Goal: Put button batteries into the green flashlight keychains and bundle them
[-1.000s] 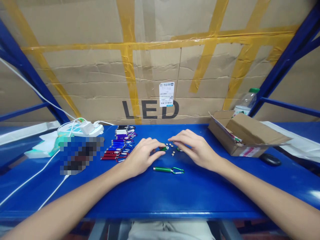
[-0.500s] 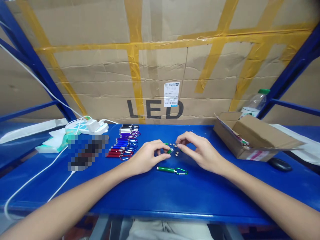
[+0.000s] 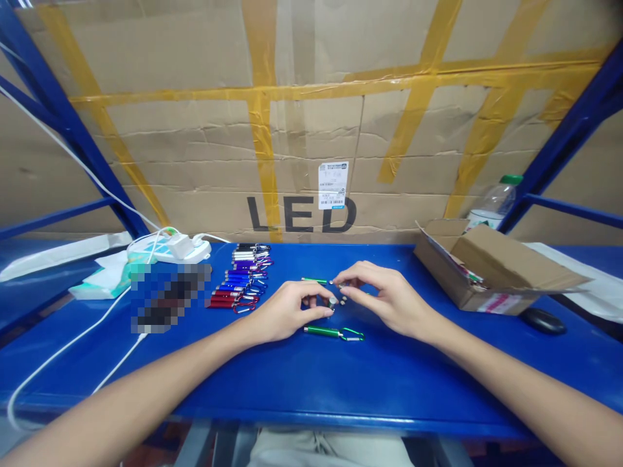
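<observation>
Thumb and fingers of my left hand [image 3: 292, 306] are closed round a short green metal flashlight part [image 3: 331, 303], its open silvery end tilted upward. Facing it, my right hand [image 3: 389, 293] pinches what looks like a small button cell, largely hidden by the fingertips. A few loose button cells [image 3: 343, 301] lie on the blue table [image 3: 292, 383] between the hands. Behind the left fingers is a green tube [image 3: 314, 281], partly covered. Closer to me lies a green mini flashlight [image 3: 322, 331] with a green carabiner.
Left of my hands, mini flashlights [image 3: 238, 274] in several colours lie in a column. A power strip [image 3: 170, 246] with white cables stands further left, near a blurred dark object [image 3: 170, 298]. An open cardboard box [image 3: 448, 275], a black mouse [image 3: 544, 320] and a bottle [image 3: 494, 204] are at right.
My right hand has moved slightly left and down over the button cells, its fingertips closing. My left hand has lowered a little and turned the green part more upright.
</observation>
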`<state>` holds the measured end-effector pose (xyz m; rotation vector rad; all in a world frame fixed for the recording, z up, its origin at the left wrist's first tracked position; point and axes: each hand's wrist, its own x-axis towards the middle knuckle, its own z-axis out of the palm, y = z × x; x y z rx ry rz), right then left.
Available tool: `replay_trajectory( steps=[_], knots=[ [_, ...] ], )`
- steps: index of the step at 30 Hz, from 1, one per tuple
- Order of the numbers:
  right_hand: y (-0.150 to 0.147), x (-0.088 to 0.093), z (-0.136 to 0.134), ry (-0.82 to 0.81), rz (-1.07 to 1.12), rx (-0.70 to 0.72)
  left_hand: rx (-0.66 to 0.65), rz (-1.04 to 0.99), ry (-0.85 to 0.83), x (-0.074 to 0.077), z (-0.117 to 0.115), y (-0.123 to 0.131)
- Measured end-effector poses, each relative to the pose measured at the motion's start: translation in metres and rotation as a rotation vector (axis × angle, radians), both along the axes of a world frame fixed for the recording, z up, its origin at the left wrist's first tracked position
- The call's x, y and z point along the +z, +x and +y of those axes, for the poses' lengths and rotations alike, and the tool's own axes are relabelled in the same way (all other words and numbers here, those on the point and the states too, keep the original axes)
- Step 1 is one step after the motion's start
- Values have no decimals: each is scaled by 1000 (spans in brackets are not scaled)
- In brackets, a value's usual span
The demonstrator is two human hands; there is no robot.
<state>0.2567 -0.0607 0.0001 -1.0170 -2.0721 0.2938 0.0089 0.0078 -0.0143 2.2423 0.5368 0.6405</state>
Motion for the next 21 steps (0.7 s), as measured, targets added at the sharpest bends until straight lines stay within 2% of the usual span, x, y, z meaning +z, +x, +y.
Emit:
replay_trajectory(
  steps=[12, 21],
  knots=[
    [-6, -3, -3, -208, 129, 112, -4, -21, -75, -5, 2, 1],
    [-13, -1, -2, -370, 264, 96, 22, -2, -101, -3, 0, 2]
  ],
)
